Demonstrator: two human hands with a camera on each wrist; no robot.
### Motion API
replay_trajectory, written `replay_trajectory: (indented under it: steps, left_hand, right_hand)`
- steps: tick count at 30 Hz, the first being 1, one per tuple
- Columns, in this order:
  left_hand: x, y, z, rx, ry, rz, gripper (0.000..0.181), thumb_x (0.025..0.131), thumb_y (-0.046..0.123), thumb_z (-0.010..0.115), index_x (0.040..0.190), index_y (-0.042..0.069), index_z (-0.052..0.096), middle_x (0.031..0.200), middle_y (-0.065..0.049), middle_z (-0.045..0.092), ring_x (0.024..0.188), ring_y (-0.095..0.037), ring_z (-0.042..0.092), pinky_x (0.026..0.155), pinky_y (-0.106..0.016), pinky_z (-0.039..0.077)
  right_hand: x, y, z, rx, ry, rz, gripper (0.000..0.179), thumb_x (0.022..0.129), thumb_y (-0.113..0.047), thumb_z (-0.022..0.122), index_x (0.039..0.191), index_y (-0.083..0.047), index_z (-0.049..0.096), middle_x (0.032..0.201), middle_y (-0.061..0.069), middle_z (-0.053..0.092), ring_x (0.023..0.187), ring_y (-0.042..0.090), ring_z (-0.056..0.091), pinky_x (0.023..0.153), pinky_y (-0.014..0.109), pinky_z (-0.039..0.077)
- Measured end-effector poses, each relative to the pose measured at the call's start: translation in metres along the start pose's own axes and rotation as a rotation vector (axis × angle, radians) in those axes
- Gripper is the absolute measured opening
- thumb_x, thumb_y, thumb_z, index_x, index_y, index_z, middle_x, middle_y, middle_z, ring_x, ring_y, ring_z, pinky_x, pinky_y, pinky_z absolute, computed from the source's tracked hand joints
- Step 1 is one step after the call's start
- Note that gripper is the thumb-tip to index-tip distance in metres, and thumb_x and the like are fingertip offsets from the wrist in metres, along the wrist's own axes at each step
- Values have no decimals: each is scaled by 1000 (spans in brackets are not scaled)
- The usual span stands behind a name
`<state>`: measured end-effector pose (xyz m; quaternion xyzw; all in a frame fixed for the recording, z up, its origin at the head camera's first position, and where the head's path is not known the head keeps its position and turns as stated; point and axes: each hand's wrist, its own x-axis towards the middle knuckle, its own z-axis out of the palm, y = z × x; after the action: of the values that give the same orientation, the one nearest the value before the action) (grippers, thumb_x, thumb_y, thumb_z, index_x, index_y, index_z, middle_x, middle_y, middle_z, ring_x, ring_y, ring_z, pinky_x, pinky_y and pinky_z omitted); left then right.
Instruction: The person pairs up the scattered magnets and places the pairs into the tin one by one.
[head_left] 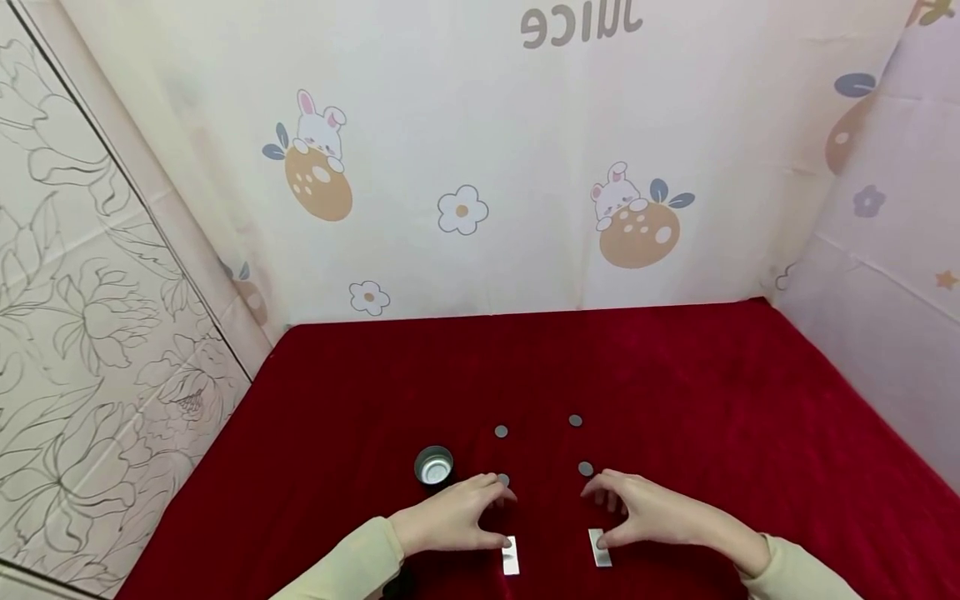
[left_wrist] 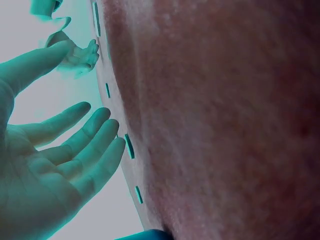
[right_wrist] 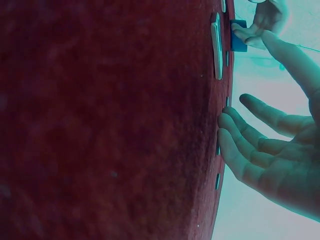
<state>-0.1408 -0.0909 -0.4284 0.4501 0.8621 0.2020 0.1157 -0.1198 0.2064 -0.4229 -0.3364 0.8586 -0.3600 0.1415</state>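
Over the near part of the red cloth, my left hand (head_left: pixel 459 515) hovers with its thumb tip over a shiny white rectangular piece (head_left: pixel 511 560). Its fingers (left_wrist: pixel 92 135) are spread and loosely bent, and nothing is in the palm. Opposite it, my right hand (head_left: pixel 651 512) has its thumb over a second such piece (head_left: pixel 602 558). The right hand's fingers (right_wrist: pixel 250 137) also curve loosely around nothing. A grey disc (head_left: pixel 504 481) lies by the left fingertips, partly hidden. Another disc (head_left: pixel 586 469) lies just beyond the right fingertips.
Two more grey discs, one at left (head_left: pixel 501 431) and one at right (head_left: pixel 575 420), lie farther back. A round metal tin (head_left: pixel 434 467) stands beyond the left hand. A dark object (head_left: pixel 399 583) shows under the left sleeve. Printed curtains surround the cloth-covered table (head_left: pixel 375 375).
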Motion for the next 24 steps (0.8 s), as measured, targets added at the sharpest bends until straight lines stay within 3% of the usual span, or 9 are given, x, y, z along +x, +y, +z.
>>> replay_trajectory:
  steps: [6, 17, 24]
  left_hand:
    - [1, 1, 3, -24, -51, -11, 39, 78, 36, 66, 108, 13, 55, 93, 10, 51, 82, 2, 48, 70, -10, 40]
    - [2, 2, 9, -43, -107, 27, 43, 73, 40, 70, 101, 11, 55, 85, 11, 46, 74, 3, 43, 65, -7, 38]
    - [3, 6, 15, 26, -89, 40, 41, 69, 38, 74, 95, 12, 55, 81, 11, 44, 73, 4, 39, 64, -7, 35]
  right_hand:
    - [-1, -2, 3, 7, -37, 1, 44, 70, -30, 73, 103, -9, 54, 91, -8, 51, 76, 2, 47, 63, 22, 43]
    - [-1, -3, 12, -28, -55, -5, 44, 64, -23, 77, 97, -12, 51, 86, -10, 45, 72, 0, 43, 61, 18, 41]
    - [-2, -4, 14, -66, -59, 13, 42, 62, -16, 78, 93, -14, 49, 84, -12, 43, 72, -1, 41, 61, 17, 40]
